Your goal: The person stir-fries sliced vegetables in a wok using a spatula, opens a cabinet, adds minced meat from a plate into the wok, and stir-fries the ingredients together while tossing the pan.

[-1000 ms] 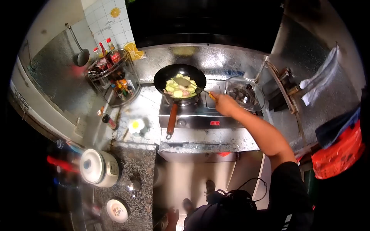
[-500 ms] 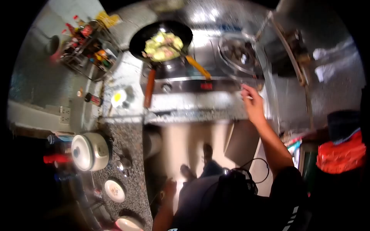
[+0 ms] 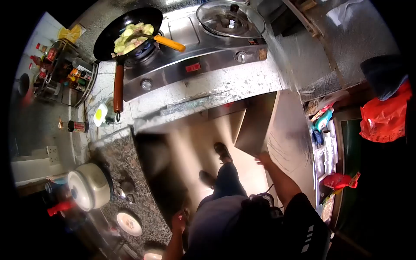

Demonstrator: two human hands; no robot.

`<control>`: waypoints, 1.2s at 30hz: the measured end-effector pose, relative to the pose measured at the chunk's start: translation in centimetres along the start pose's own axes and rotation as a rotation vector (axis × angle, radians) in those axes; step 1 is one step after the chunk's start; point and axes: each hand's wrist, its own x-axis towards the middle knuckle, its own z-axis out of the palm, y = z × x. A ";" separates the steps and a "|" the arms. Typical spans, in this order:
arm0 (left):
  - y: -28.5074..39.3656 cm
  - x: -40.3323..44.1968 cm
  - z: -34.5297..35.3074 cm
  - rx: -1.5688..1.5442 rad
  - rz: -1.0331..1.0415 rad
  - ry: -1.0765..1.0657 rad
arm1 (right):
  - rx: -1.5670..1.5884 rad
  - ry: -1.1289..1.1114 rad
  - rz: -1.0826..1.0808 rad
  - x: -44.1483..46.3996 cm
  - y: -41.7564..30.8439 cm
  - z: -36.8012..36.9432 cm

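Observation:
My right hand (image 3: 263, 159) is low over the floor, at the near corner of an open cabinet door (image 3: 256, 123). Its fingers are loosely apart with nothing seen in them; whether they touch the door I cannot tell. Down at my side, beside the stone counter, hangs my left hand (image 3: 178, 222); shadow hides most of its fingers. On the left burner sits a black wok (image 3: 104, 43) with a wooden handle, holding pale yellow-green food pieces (image 3: 147, 29). A spatula (image 3: 170, 43) with a yellow handle rests in it. A glass lid (image 3: 208, 19) lies over the right burner.
Along the left counter stand a white pot (image 3: 99, 186), a plate (image 3: 129, 223) and metal ladles (image 3: 125, 187). A condiment rack (image 3: 65, 73) is at the back left. At right are a shelf of bottles (image 3: 323, 119) and a red bag (image 3: 383, 117).
My right hand has come down from the stove's front right to the cabinet door. The view has turned, and the stove now sits higher and tilted. My left hand stays low.

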 end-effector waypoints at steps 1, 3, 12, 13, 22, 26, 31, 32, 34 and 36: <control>-0.6 -0.1 0.6 -0.012 -0.073 0.011 | -0.009 -0.104 0.000 -0.6 -2.1 2.2; -0.1 0.2 1.1 -0.012 -0.053 0.027 | -0.140 -0.294 -0.092 -3.2 -7.8 7.6; 7.1 0.6 2.2 0.057 -0.055 0.069 | 0.130 -0.441 -0.210 0.9 -20.2 21.5; 2.4 1.7 4.5 0.160 -0.030 0.142 | 0.183 -0.412 -0.175 1.5 -20.8 22.3; 16.2 3.1 4.0 -0.014 -0.150 0.278 | 0.175 -0.675 -0.079 7.4 -21.0 21.0; 15.3 10.6 1.6 -0.416 -0.147 0.287 | -0.329 -0.593 -0.148 1.3 -26.2 17.3; 32.6 13.0 -13.2 -1.016 0.302 0.323 | -0.787 -0.688 -0.394 -5.0 -34.1 12.1; 33.0 14.4 -15.3 -0.893 0.275 0.313 | -0.992 -0.688 -0.492 -5.5 -34.4 11.6; 37.8 15.8 -17.9 -0.963 0.287 0.357 | -1.207 -0.518 -0.472 -10.4 -35.7 13.7; 39.8 16.8 -19.7 -0.985 0.293 0.220 | -1.343 -0.439 -0.770 -8.5 -30.7 13.8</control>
